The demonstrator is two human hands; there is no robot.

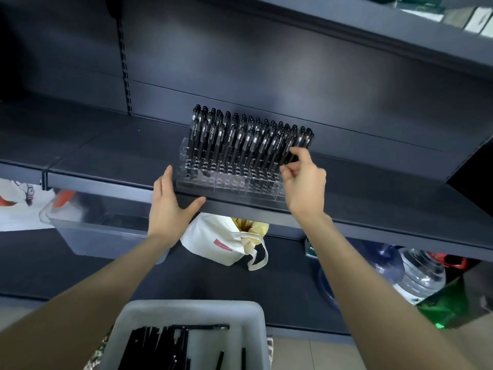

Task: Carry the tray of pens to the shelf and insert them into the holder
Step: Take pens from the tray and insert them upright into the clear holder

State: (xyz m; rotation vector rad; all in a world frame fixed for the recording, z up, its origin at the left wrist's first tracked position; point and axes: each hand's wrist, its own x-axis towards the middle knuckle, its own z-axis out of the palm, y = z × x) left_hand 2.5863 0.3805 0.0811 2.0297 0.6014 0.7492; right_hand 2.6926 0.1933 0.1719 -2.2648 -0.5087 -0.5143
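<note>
The grey tray (192, 311) is seen at the bottom centre of the frame, below the shelf (106, 161), so the carrying is judged done. The clear acrylic pen holder (202, 180) is set on the shelf near its front edge, at the centre of the frame. Its rear rows are filled with upright black pens (240, 140), while the front rows of holes are seen bare. A good many loose pens (160, 343) are left lying in the tray. The insertion is therefore judged well begun but not finished.

The left hand (170, 204) is held flat with straight fingers just beside the left end of the holder, and its thumb is laid along the shelf edge. The right hand (306, 188) is raised at the right end of the holder with its fingers curled close against the last pens. Whether a pen is pinched there cannot be told. What is left, by this reckoning, is the front rows and the tray's remaining stock.
</note>
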